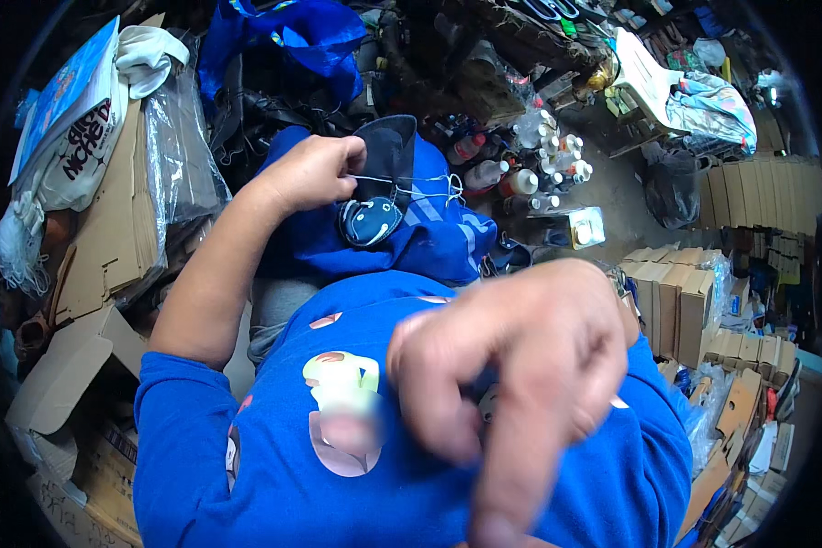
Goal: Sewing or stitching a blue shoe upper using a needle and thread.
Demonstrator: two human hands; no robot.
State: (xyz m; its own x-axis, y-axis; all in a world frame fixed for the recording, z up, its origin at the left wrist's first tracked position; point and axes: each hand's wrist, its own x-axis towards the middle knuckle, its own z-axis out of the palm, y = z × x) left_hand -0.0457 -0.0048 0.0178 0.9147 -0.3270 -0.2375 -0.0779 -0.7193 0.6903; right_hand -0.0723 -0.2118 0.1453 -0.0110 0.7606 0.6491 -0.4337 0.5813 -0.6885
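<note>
A dark shoe [385, 164] with a navy piece [371, 221] marked by small white spots lies on blue cloth over my lap. My left hand [315, 173] is at the shoe's left side, fingers closed in a pinch on a white thread [411, 179]. The thread stretches right across the shoe and ends in a loose loop. Large and partly blurred, my right hand [530, 356] is raised close in front of my chest. Some of its fingers are curled in and one points down; whatever they hold cannot be made out.
Several bottles [521, 181] stand on the floor ahead to the right, near a white plastic chair [637, 78]. Cardboard boxes [671, 297] are stacked at my right. Flattened cardboard [123, 215] and an open carton [68, 374] are at my left. A blue bag [315, 46] lies ahead.
</note>
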